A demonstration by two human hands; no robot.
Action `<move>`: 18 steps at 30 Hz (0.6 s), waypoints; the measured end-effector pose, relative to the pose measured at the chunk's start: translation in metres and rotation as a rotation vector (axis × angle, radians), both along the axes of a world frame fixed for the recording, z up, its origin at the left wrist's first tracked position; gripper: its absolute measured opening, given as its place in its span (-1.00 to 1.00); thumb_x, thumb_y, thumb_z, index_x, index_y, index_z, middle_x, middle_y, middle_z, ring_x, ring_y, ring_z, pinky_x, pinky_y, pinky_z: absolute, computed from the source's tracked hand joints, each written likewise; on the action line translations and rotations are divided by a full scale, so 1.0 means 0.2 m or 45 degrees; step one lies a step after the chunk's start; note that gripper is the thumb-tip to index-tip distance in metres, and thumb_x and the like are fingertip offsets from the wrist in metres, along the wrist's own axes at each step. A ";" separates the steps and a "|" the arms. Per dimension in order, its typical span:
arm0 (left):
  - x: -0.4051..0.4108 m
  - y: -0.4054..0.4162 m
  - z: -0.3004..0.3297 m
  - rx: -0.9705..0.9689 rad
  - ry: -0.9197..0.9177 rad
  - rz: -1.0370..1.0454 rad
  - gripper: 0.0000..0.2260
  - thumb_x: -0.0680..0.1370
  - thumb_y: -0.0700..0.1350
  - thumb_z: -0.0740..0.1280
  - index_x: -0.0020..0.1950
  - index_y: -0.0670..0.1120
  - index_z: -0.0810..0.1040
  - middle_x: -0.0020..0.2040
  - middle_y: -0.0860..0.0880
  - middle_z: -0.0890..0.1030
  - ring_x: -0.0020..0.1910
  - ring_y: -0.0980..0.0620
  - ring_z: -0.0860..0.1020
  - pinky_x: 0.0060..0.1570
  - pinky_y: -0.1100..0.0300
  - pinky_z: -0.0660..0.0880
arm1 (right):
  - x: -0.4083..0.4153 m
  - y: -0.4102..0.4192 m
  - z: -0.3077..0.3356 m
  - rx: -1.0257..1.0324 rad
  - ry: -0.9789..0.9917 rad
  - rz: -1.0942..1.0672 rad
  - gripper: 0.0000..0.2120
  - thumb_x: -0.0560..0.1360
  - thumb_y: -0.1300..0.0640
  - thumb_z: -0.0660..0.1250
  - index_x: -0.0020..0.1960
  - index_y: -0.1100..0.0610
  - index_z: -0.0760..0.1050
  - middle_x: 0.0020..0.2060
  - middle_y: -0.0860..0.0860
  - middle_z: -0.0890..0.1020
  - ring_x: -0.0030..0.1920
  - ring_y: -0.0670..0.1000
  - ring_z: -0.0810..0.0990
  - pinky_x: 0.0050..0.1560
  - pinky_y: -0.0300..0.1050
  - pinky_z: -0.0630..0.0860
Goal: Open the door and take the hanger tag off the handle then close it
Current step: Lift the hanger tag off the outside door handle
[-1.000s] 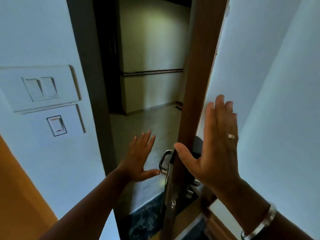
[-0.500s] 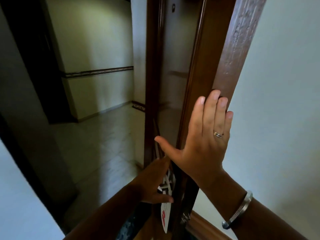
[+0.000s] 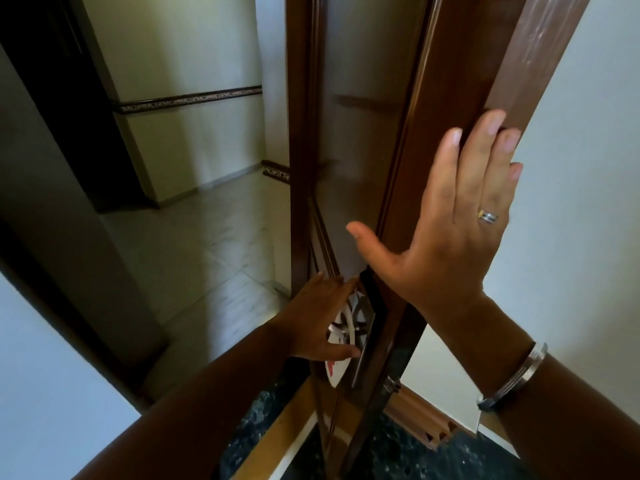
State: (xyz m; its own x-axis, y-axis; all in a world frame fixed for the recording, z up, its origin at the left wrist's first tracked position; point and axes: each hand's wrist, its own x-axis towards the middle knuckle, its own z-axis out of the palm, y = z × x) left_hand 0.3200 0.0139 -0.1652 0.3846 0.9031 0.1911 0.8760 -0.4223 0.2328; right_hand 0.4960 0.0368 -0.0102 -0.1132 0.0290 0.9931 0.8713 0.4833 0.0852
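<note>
We see a pale tiled floor (image 3: 214,244) beyond, cream walls (image 3: 180,50) with a dark patterned border strip (image 3: 187,98).

The door (image 3: 349,140) is made of dark brown wood, and its outer face is finished in a glossy varnish in which pale reflections are seen. Its edge (image 3: 540,53) is of the same wood, less shiny, with faint scuffs in the finish. The hanger tag (image 3: 337,367) is seen as thin white card or paper with red print, matt in look. The lock plate (image 3: 398,372) on the edge is of polished metal. A smooth silver-coloured metal bangle (image 3: 512,379) and a metal ring (image 3: 487,216) are worn on the right arm. The corridor floor (image 3: 207,244) is laid with pale, polished stone-like tiles. The walls (image 3: 571,237) are painted matt.
</note>
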 end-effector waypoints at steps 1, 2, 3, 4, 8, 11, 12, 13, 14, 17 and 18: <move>0.00 -0.01 0.00 0.009 0.010 -0.003 -0.01 0.43 0.44 0.30 0.63 -0.07 -0.03 0.58 -0.10 0.24 0.56 -0.04 0.17 0.56 -0.01 -0.19 | 0.01 0.00 0.00 -0.001 0.001 -0.007 -0.02 0.43 -0.45 0.30 0.53 0.25 0.19 0.47 0.28 0.28 0.51 0.27 0.18 0.56 0.12 0.06; -0.01 -0.02 0.01 0.010 0.018 -0.013 -0.04 0.43 0.43 0.31 0.62 -0.07 0.02 0.55 -0.10 0.30 0.54 -0.04 0.22 0.55 0.01 -0.20 | 0.01 0.00 0.00 -0.003 0.000 -0.014 -0.03 0.44 -0.44 0.30 0.53 0.26 0.19 0.46 0.30 0.29 0.51 0.28 0.19 0.56 0.12 0.07; -0.01 -0.02 0.02 0.003 0.021 -0.031 -0.07 0.44 0.42 0.31 0.60 -0.07 0.08 0.53 -0.10 0.34 0.52 -0.04 0.25 0.54 0.02 -0.21 | 0.02 0.00 -0.01 -0.002 0.001 -0.018 -0.04 0.45 -0.44 0.30 0.53 0.27 0.20 0.46 0.31 0.31 0.50 0.29 0.20 0.56 0.13 0.07; -0.01 -0.03 0.02 -0.008 0.013 -0.041 -0.11 0.44 0.41 0.33 0.58 -0.07 0.14 0.50 -0.10 0.38 0.50 -0.04 0.28 0.53 0.02 -0.21 | 0.02 0.01 0.00 0.001 0.000 -0.014 -0.05 0.45 -0.43 0.29 0.52 0.27 0.21 0.45 0.33 0.33 0.50 0.30 0.22 0.56 0.13 0.08; -0.04 -0.02 0.05 -0.060 -0.004 -0.051 -0.15 0.41 0.39 0.39 0.53 -0.07 0.27 0.45 -0.08 0.43 0.46 -0.02 0.33 0.51 0.06 -0.18 | 0.04 0.00 0.00 -0.007 -0.005 -0.004 -0.06 0.47 -0.42 0.29 0.52 0.28 0.22 0.44 0.34 0.33 0.49 0.31 0.22 0.55 0.14 0.09; -0.07 0.02 0.11 -0.096 0.050 -0.077 -0.16 0.38 0.39 0.41 0.51 -0.05 0.30 0.45 -0.08 0.43 0.45 -0.03 0.33 0.55 -0.03 -0.07 | 0.04 0.00 0.00 -0.015 -0.013 0.012 -0.07 0.47 -0.42 0.27 0.52 0.27 0.21 0.45 0.33 0.31 0.50 0.31 0.21 0.56 0.14 0.07; -0.08 0.02 0.13 -0.117 0.085 -0.092 -0.16 0.38 0.39 0.41 0.50 -0.03 0.30 0.46 -0.07 0.42 0.46 -0.03 0.32 0.56 -0.07 -0.02 | 0.04 0.00 -0.01 -0.018 -0.018 0.020 -0.07 0.47 -0.42 0.27 0.53 0.26 0.21 0.46 0.32 0.30 0.50 0.31 0.20 0.56 0.14 0.06; -0.09 0.03 0.14 -0.139 0.130 -0.099 -0.16 0.37 0.40 0.41 0.51 -0.01 0.29 0.49 -0.06 0.39 0.48 -0.03 0.30 0.56 -0.07 0.01 | 0.04 0.00 -0.01 -0.021 -0.022 0.029 -0.08 0.47 -0.42 0.27 0.53 0.26 0.20 0.46 0.31 0.29 0.50 0.30 0.20 0.56 0.13 0.05; -0.10 0.04 0.15 -0.155 0.173 -0.100 -0.15 0.37 0.41 0.40 0.52 0.01 0.28 0.51 -0.05 0.37 0.50 -0.03 0.27 0.56 -0.06 0.00 | 0.04 0.00 -0.01 -0.021 -0.024 0.036 -0.08 0.47 -0.41 0.27 0.53 0.26 0.20 0.47 0.30 0.28 0.51 0.29 0.19 0.56 0.13 0.04; -0.12 0.06 0.19 -0.170 0.219 -0.117 -0.15 0.37 0.39 0.42 0.53 0.02 0.27 0.53 -0.05 0.34 0.51 -0.02 0.24 0.53 0.03 -0.05 | 0.04 0.00 -0.01 -0.018 -0.030 0.043 -0.07 0.47 -0.41 0.27 0.54 0.25 0.19 0.48 0.28 0.24 0.52 0.28 0.16 0.57 0.12 0.03; -0.13 0.06 0.21 -0.164 0.233 -0.124 -0.15 0.37 0.38 0.43 0.54 0.01 0.28 0.53 -0.05 0.34 0.51 -0.02 0.24 0.52 0.04 -0.04 | 0.04 0.00 -0.01 -0.018 -0.030 0.042 -0.07 0.47 -0.42 0.27 0.54 0.25 0.18 0.48 0.27 0.24 0.52 0.27 0.16 0.57 0.12 0.03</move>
